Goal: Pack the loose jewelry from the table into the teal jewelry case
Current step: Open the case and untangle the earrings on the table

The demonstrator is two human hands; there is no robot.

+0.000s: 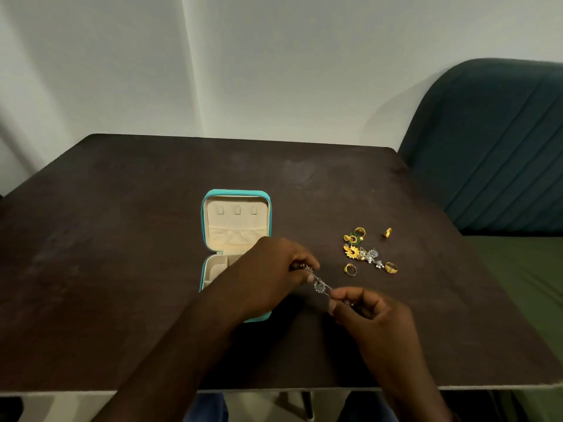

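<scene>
**Head view, described near to far.** At 5 o'clock in the frame, the right hand point(374, 318) pinches one end of a silver chain point(320, 286) between thumb and curled fingers. Toward 10 o'clock from it, the left hand point(271, 269) pinches the other end. The chain (flower-shaped links, as far as the blur allows) stretches between the two hands, above the dark table point(122, 239).

The left hand and forearm cover much of the lower tray of the teal jewelry case point(237, 222). The case lies open near the table's centre with its lid folded back toward 12 o'clock. The lid lining shows three small tabs and a gathered pocket, and no jewelry is visible on either.

At 3 o'clock from the case lies the loose jewelry point(362, 254), a cluster of gold, green and silver pieces. Four gold rings point(350, 269) lie around it, and all of this is apart from the case. A dark green chair point(493, 147) stands beyond the table at 2 o'clock.

**Step in hand (a judgement):** stowing the chain, with most of the packing left to do. To do it well:

- Carry the chain stretched out toward 10 o'clock, over the case.
- Lower one end first, so the links coil rather than knot.
- Open each pinch only once the chain's weight rests on the lining.
- Keep both wrists clear of the cluster at 3 o'clock.
</scene>
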